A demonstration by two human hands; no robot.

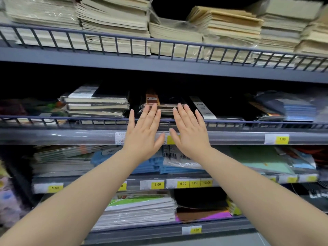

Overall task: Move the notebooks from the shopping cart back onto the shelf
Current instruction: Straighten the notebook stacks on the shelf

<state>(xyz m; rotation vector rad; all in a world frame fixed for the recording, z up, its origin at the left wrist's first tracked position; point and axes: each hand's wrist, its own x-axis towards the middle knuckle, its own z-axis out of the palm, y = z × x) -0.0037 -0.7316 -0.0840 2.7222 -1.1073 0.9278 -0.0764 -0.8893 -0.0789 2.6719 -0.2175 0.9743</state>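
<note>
A small stack of dark, plastic-wrapped notebooks (165, 103) with an orange label lies on the middle shelf (71, 135), behind its wire rail. My left hand (144, 134) and my right hand (190, 134) are both raised in front of that stack, fingers straight and spread, palms toward the shelf. The fingertips reach the stack's front edge; whether they touch it I cannot tell. Neither hand holds anything. The shopping cart is out of view.
More wrapped notebooks (95, 103) sit to the left and a black one with a white band (204, 109) to the right. Cream notebook piles (113, 23) fill the top shelf. Lower shelves hold blue (152, 166), green and white exercise books behind yellow price tags (282, 139).
</note>
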